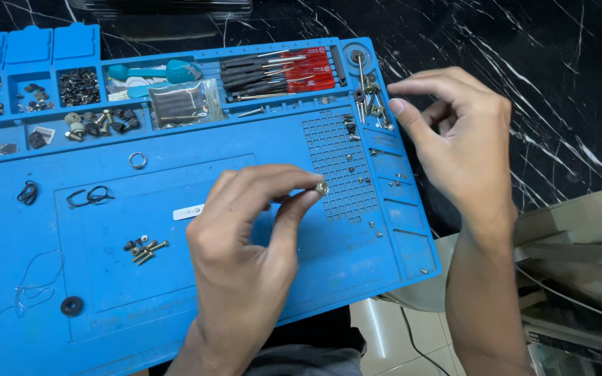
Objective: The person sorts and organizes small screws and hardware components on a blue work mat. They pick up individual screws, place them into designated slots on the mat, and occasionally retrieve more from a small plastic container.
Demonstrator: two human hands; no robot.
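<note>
My left hand hovers over the middle of a blue silicone work mat and pinches a small round metal part between thumb and forefinger. My right hand reaches over the mat's right edge, thumb and forefinger closing at a cluster of screws and small metal bits in the upper right compartment. Whether those fingers hold anything is hidden. A grid of tiny square pockets with a few screws lies between the two hands.
A pile of screws, a black washer, black rubber rings and a metal ring lie on the mat. Back trays hold red-handled screwdrivers, teal pry tools and small parts. The dark marble table extends right.
</note>
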